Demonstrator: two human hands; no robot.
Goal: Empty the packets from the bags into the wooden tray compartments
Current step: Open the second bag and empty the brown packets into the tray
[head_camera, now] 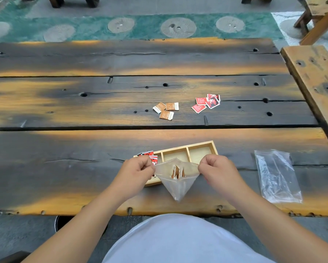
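Observation:
A clear plastic bag hangs between my hands over the near side of the wooden tray. My left hand pinches its left top corner, my right hand its right top corner, and the mouth is pulled apart. Brown packets stand inside the bag. The tray has three compartments in a row; red packets lie in the left one, partly hidden by my left hand. The middle and right compartments show bare wood.
Three loose brown packets and several red packets lie farther out on the dark plank table. An empty clear bag lies flat to the right of the tray. A wooden bench borders the table's right side.

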